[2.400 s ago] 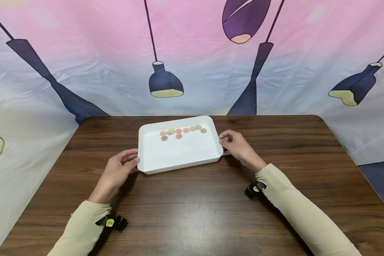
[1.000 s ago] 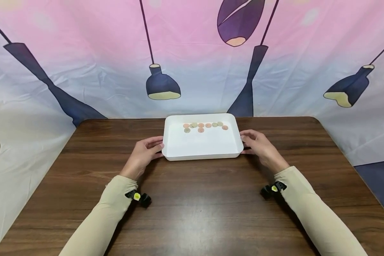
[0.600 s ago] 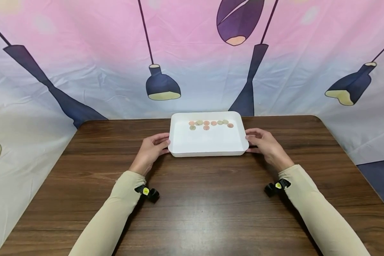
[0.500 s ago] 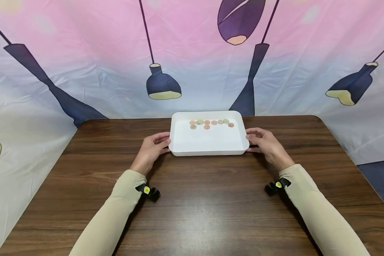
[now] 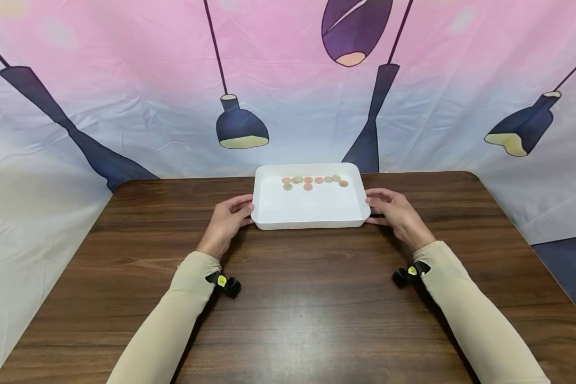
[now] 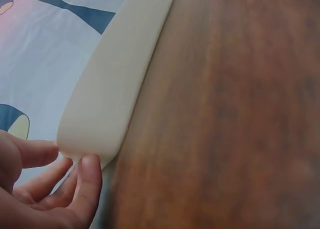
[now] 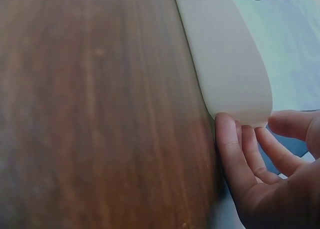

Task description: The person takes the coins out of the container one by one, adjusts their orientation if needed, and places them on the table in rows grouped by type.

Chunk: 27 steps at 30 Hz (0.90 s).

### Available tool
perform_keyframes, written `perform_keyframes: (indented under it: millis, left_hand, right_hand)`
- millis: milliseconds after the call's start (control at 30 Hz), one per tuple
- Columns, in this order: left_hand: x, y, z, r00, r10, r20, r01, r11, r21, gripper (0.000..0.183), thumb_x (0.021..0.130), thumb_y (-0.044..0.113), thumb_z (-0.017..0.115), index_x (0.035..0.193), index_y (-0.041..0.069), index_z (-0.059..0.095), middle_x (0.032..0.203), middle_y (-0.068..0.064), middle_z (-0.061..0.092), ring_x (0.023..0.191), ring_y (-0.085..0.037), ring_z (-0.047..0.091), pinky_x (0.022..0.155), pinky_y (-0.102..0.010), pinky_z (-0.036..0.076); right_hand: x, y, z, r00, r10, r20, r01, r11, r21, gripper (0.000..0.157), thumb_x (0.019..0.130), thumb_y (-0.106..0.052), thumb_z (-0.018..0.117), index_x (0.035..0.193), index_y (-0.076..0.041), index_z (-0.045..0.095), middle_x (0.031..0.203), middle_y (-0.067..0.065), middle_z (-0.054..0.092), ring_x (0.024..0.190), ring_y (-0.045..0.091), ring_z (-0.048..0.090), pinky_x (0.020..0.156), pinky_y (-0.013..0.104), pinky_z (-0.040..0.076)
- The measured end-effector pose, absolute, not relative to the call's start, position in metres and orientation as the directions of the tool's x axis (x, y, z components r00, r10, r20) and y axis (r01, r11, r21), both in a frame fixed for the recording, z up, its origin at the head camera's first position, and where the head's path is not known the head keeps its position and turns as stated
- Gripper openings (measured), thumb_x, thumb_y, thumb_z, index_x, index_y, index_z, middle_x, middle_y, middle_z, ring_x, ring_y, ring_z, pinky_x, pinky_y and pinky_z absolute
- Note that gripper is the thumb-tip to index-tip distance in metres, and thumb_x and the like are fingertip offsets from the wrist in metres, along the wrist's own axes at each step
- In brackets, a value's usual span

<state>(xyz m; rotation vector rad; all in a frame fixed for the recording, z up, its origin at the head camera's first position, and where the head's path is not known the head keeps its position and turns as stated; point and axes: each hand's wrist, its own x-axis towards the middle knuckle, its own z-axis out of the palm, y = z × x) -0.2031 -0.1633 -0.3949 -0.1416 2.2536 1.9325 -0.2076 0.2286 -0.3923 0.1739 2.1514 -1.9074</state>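
Note:
A shallow white rectangular tray [image 5: 312, 208] is at the far side of the wooden table, its long side facing me. Several copper and pale-gold coins [image 5: 308, 180] lie flat inside it, most in a row toward the back wall. My left hand [image 5: 226, 223] grips the tray's left end, thumb at the rim and other fingers lower along the wall. At the opposite end my right hand [image 5: 397, 214] holds it the same way. Both wrist views show fingertips against the white wall [image 6: 100, 109] at a rounded corner, low by the tabletop.
The dark brown wooden table [image 5: 288, 309] has its back edge right behind the tray. A fabric backdrop [image 5: 173, 106] printed with hanging lamps rises beyond it. Each beige sleeve carries a black wrist camera [image 5: 231, 288].
Both hands have carried the tray to the right and slightly away, turning it from slanted to nearly straight. In the last half second it has barely moved. The coins keep their layout.

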Motion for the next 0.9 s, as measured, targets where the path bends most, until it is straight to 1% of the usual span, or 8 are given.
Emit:
perform_keyframes:
  millis: [133, 233, 400, 533, 600, 667, 767, 900]
  left_hand:
    - [-0.203, -0.164, -0.396, -0.979, 0.050, -0.199, -0.192, 0.121, 0.974, 0.042, 0.111, 0.013, 0.058, 0.151, 0.001, 0.056, 0.147, -0.021, 0.058, 0.129, -0.032, 0.061, 0.097, -0.028, 0.063]
    - [-0.203, -0.165, -0.396, -0.978, 0.051, -0.201, -0.195, 0.105, 0.975, 0.042, 0.111, 0.014, 0.058, 0.151, 0.002, 0.056, 0.147, -0.021, 0.057, 0.129, -0.032, 0.060, 0.098, -0.028, 0.063]
    - [-0.202, -0.166, -0.397, -0.976, 0.058, -0.209, -0.203, 0.096, 0.974, 0.043, 0.111, 0.015, 0.058, 0.151, 0.002, 0.055, 0.148, -0.021, 0.057, 0.128, -0.029, 0.061, 0.096, -0.026, 0.063]
    - [-0.203, -0.169, -0.401, -0.973, 0.065, -0.221, -0.216, 0.077, 0.973, 0.044, 0.110, 0.016, 0.059, 0.152, 0.003, 0.055, 0.149, -0.020, 0.057, 0.127, -0.027, 0.061, 0.095, -0.024, 0.063]
    - [-0.203, -0.169, -0.402, -0.970, 0.068, -0.234, -0.231, 0.060, 0.971, 0.043, 0.110, 0.015, 0.059, 0.152, 0.003, 0.055, 0.149, -0.019, 0.057, 0.126, -0.026, 0.061, 0.094, -0.023, 0.063]
    - [-0.203, -0.171, -0.403, -0.966, 0.075, -0.248, -0.244, 0.049, 0.968, 0.044, 0.110, 0.015, 0.059, 0.152, 0.003, 0.055, 0.150, -0.018, 0.056, 0.127, -0.025, 0.061, 0.095, -0.023, 0.063]
    - [-0.203, -0.172, -0.404, -0.959, 0.085, -0.272, -0.270, 0.038, 0.962, 0.045, 0.110, 0.015, 0.059, 0.153, 0.004, 0.054, 0.151, -0.018, 0.055, 0.127, -0.023, 0.061, 0.097, -0.023, 0.062]
    - [-0.205, -0.173, -0.402, -0.960, 0.093, -0.264, -0.263, 0.019, 0.965, 0.045, 0.110, 0.014, 0.060, 0.153, 0.002, 0.054, 0.152, -0.018, 0.054, 0.129, -0.023, 0.060, 0.100, -0.024, 0.062]
  right_hand:
    - [-0.207, 0.229, -0.392, -0.959, -0.078, -0.272, 0.262, 0.119, -0.958, 0.050, 0.110, -0.015, 0.058, 0.154, 0.003, 0.045, 0.121, 0.006, 0.057, 0.089, 0.009, 0.068, 0.080, 0.024, 0.067]
    - [-0.207, 0.229, -0.391, -0.960, -0.084, -0.269, 0.259, 0.110, -0.960, 0.051, 0.110, -0.014, 0.058, 0.155, 0.003, 0.044, 0.122, 0.006, 0.057, 0.089, 0.009, 0.069, 0.081, 0.025, 0.068]
    - [-0.207, 0.228, -0.390, -0.958, -0.090, -0.272, 0.262, 0.115, -0.958, 0.052, 0.110, -0.014, 0.059, 0.156, 0.003, 0.043, 0.125, 0.008, 0.056, 0.089, 0.009, 0.069, 0.083, 0.026, 0.068]
    - [-0.208, 0.227, -0.389, -0.953, -0.085, -0.289, 0.276, 0.141, -0.951, 0.050, 0.111, -0.014, 0.057, 0.156, 0.002, 0.043, 0.132, 0.012, 0.055, 0.089, 0.010, 0.068, 0.082, 0.026, 0.068]
    - [-0.209, 0.227, -0.388, -0.954, -0.084, -0.289, 0.271, 0.181, -0.945, 0.049, 0.111, -0.014, 0.056, 0.156, 0.002, 0.044, 0.134, 0.015, 0.055, 0.091, 0.011, 0.067, 0.081, 0.027, 0.068]
    - [-0.210, 0.225, -0.384, -0.961, -0.076, -0.266, 0.240, 0.253, -0.937, 0.046, 0.110, -0.013, 0.057, 0.153, 0.003, 0.047, 0.132, 0.017, 0.055, 0.092, 0.014, 0.064, 0.077, 0.026, 0.068]
    - [-0.214, 0.220, -0.375, -0.984, -0.070, -0.162, 0.122, 0.400, -0.909, 0.041, 0.108, -0.010, 0.059, 0.145, 0.006, 0.054, 0.123, 0.020, 0.059, 0.089, 0.018, 0.062, 0.066, 0.026, 0.065]
    - [-0.224, 0.210, -0.356, -0.995, -0.096, -0.002, -0.054, 0.573, -0.817, 0.035, 0.106, -0.011, 0.062, 0.137, 0.006, 0.062, 0.111, 0.020, 0.064, 0.072, 0.023, 0.065, 0.058, 0.029, 0.063]
